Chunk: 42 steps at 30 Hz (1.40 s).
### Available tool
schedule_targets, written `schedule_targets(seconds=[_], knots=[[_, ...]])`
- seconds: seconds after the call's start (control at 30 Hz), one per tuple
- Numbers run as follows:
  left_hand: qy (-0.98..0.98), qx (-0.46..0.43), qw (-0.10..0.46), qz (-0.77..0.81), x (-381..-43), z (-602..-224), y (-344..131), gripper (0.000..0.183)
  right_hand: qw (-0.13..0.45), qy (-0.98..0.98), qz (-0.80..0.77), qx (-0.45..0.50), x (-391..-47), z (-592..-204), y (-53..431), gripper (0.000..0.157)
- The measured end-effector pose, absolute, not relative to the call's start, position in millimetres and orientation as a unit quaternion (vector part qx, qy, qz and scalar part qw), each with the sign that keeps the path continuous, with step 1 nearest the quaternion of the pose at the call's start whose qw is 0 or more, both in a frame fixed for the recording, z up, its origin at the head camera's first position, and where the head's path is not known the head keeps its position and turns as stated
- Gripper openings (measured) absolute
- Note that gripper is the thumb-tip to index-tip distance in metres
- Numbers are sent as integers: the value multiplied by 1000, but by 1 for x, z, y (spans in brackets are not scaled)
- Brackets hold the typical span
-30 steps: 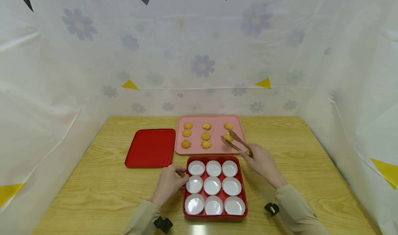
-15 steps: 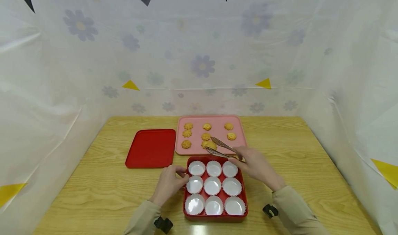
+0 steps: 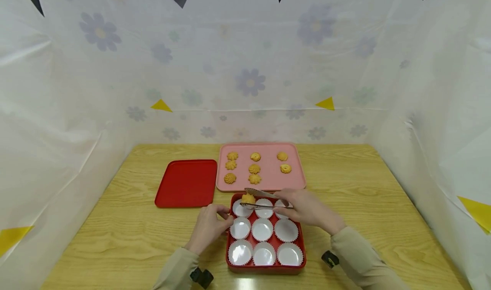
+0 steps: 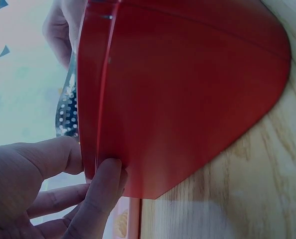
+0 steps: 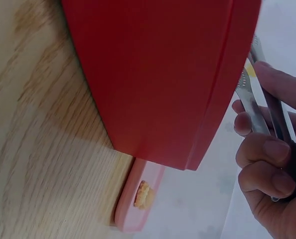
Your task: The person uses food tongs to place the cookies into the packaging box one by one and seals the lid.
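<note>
My right hand (image 3: 307, 207) grips metal tongs (image 3: 264, 194) by the handles, fingers curled round them in the right wrist view. Between the tong tips is a golden piped cookie (image 3: 248, 198), over the far-left paper cup (image 3: 242, 210) of the red box (image 3: 264, 269). Whether the cookie touches the cup cannot be told. With thumb and fingertips my left hand (image 3: 210, 225) pinches the box's left rim near its far corner; the left wrist view shows the thumb (image 4: 63, 154) and a finger (image 4: 105, 184) on either side of that edge. White fluted cups fill the box in rows.
Behind the box lies a pink tray (image 3: 268, 149) with several piped cookies (image 3: 254, 179). A flat red lid (image 3: 186, 183) rests to its left. The wooden table (image 3: 345, 175) meets white flowered sheeting at the back and sides.
My right hand has moved left and nearer with the tongs, carrying the cookie from the tray's near right to above the box. My left hand has stayed at the rim.
</note>
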<state>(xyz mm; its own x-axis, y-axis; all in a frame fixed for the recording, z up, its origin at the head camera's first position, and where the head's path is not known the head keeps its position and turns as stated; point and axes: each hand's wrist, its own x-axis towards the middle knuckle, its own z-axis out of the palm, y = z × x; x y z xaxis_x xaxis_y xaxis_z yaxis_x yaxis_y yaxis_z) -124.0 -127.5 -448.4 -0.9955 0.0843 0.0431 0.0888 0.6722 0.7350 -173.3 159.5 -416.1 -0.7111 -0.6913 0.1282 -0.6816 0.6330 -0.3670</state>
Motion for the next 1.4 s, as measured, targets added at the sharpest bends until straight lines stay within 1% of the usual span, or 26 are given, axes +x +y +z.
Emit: schedule_targets(seconds=[0.17,0.27,0.57,0.77,0.93,1.13,1.4], knots=[[-916,-48,6,-398,-123,-447,-127,22,28,901,-195,-387,-173,-418,154,31],[-916,-51,8,-398,-122,-446,-127,22,32,902,-187,-389,-173,-419,152,31],[-914,-53,5,-402,-122,-444,-126,23,41,907,-156,-388,-177,-421,144,21],[-915,-59,7,-400,-122,-444,-127,21,35,906,-145,-396,-179,-422,140,15],[-915,-58,7,-400,-122,-445,-127,21,35,909,-139,-392,-179,-422,137,17],[-914,-55,4,-401,-122,-445,-126,21,55,911,-149,-380,-177,-421,137,27],[-912,-56,5,-405,-121,-445,-126,22,55,909,-162,-380,-178,-424,140,25]])
